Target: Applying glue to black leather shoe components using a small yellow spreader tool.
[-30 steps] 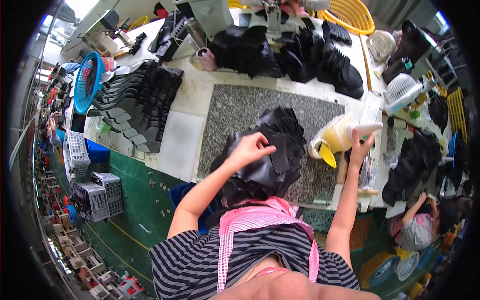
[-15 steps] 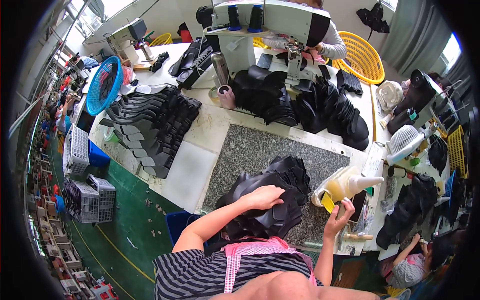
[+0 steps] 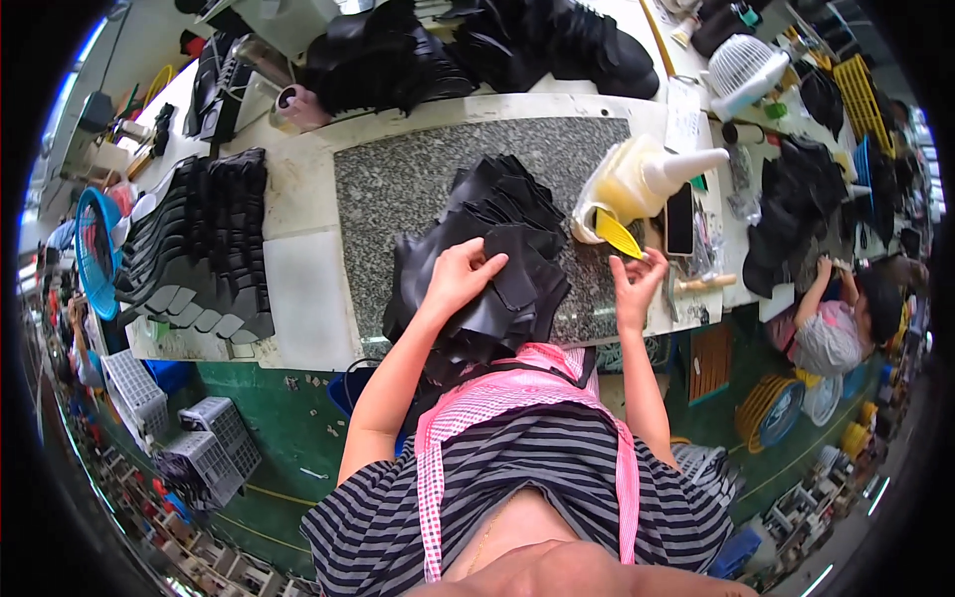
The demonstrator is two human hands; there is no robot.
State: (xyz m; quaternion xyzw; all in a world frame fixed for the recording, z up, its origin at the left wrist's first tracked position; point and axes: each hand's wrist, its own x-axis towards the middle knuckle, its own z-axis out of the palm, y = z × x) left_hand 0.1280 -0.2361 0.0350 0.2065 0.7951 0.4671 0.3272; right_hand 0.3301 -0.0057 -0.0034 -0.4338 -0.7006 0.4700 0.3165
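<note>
A fanned pile of black leather pieces lies in front of me on the speckled stone slab. My left hand rests on the pile, its fingers curled at a leather piece and its thumb apart from them. A squat, cream-coloured plastic glue bottle with a pointed white nozzle lies to the right of the pile. From the opening in its side sticks a yellow spatula. My right hand has thumb and fingertips at the spatula's outer end, seemingly pinching it.
A phone and a wooden-handled tool lie right of the bottle. Rows of black pieces overlap at the left; more stacks stand behind the slab. A co-worker sits at the right.
My view has tipped downward, so the table sits higher in the picture. My left hand's thumb and fingers have spread apart over the pile. My right hand remains at the yellow spatula.
</note>
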